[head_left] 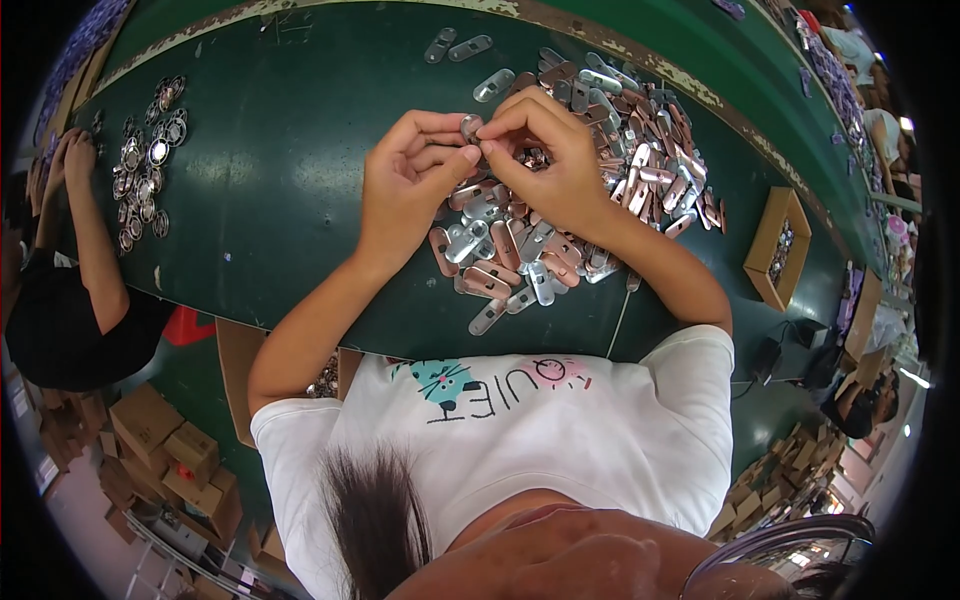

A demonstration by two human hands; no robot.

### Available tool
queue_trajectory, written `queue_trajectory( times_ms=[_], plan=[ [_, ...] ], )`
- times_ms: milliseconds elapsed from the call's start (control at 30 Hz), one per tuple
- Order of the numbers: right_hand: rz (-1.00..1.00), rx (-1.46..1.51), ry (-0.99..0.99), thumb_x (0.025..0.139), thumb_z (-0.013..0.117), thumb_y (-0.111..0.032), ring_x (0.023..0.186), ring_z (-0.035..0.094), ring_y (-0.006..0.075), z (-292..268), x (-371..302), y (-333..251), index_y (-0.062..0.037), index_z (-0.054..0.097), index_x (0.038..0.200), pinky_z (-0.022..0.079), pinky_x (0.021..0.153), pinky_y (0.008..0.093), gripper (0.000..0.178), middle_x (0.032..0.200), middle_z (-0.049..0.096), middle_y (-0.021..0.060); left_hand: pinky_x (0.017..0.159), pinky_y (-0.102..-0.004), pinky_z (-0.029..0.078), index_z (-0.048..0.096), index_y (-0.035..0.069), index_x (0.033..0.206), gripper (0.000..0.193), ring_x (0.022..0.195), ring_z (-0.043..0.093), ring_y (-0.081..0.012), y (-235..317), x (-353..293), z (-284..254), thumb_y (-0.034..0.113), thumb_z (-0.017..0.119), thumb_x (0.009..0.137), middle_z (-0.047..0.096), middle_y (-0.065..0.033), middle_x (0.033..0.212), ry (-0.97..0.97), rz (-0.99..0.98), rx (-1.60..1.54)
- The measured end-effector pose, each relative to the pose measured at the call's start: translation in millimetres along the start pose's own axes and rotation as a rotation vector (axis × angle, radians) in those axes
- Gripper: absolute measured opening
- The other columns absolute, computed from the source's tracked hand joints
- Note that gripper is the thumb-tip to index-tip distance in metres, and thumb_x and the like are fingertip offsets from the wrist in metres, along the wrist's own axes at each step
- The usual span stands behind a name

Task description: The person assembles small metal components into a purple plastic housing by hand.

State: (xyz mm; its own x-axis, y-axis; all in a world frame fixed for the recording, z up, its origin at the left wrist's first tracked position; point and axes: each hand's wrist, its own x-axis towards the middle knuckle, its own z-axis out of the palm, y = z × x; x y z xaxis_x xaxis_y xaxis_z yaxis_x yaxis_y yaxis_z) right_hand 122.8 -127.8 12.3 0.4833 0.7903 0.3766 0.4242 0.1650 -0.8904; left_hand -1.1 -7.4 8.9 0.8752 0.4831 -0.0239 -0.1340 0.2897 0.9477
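Note:
Above the pile, my left hand (408,172) pinches a small shiny metal piece (470,127) with a rounded edge. My right hand (552,158) meets it from the other side, thumb and fingertips pressed together at the same piece. Fingers cover part of it, so its full shape cannot be made out. Beneath and around my hands spreads a heap of long, round-ended metal plates (492,280), some silver and some copper-coloured, many with a small slot. A few more silver plates (470,47) lie apart at the far side of the table.
The green table (280,170) has a raised far edge. Round metal parts (158,152) lie scattered at left, near a co-worker's arm (95,235). A small cardboard box (778,248) of metal bits stands at right. Another open carton (238,375) sits below the table edge beside my left elbow.

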Motion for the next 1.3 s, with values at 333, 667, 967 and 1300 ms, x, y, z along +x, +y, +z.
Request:
queue_trajectory(
  times_ms=[333, 667, 967, 1300],
  plan=[
    [-0.168, -0.208, 0.017, 0.075, 0.066, 0.003, 0.076, 0.058, 0.0150, 2, -3, -5, 0.0007, 0.062, 0.088, 0.049, 0.061, 0.0241, 0.014, 0.091, 0.051, 0.0079, 0.060, -0.0177, 0.049, 0.053, -0.001, 0.102, 0.016, 0.076, 0.059, -0.0043, -2, -2, 3, 0.001, 0.060, 0.088, 0.061, -0.0052, 0.093, -0.011, 0.040, 0.032],
    [0.010, -0.205, 0.241, 0.091, 0.060, -0.020, 0.087, 0.062, 0.0159, -46, 109, 24, -0.0028, 0.054, 0.116, 0.049, 0.074, 0.0276, 0.031, 0.097, 0.063, 0.0102, 0.056, -0.0174, 0.037, 0.058, 0.001, 0.095, 0.011, 0.061, 0.047, 0.0005, -1, -12, 8, 0.003, 0.061, 0.085, 0.057, 0.0025, 0.075, -0.064, 0.164, 0.312],
    [-0.292, -0.572, -0.050, 0.087, 0.059, -0.045, 0.099, 0.063, 0.0297, 83, 360, 193, -0.0117, 0.051, 0.129, 0.046, 0.088, 0.0413, 0.054, 0.105, 0.065, 0.0135, 0.080, -0.0230, 0.046, 0.048, -0.002, 0.107, 0.018, 0.087, 0.057, -0.0088, 5, -24, -2, -0.003, 0.051, 0.090, 0.058, -0.0068, 0.096, -0.019, 0.126, -0.108],
    [-0.323, -0.652, -0.098, 0.078, 0.066, -0.043, 0.098, 0.063, 0.0341, 132, 404, 244, -0.0153, 0.066, 0.107, 0.049, 0.084, 0.0456, 0.040, 0.107, 0.066, 0.0116, 0.084, -0.0269, 0.047, 0.047, 0.000, 0.106, 0.016, 0.091, 0.058, -0.0121, 16, -21, -6, -0.002, 0.051, 0.090, 0.058, -0.0080, 0.100, 0.153, 0.258, -0.293]
  ],
)
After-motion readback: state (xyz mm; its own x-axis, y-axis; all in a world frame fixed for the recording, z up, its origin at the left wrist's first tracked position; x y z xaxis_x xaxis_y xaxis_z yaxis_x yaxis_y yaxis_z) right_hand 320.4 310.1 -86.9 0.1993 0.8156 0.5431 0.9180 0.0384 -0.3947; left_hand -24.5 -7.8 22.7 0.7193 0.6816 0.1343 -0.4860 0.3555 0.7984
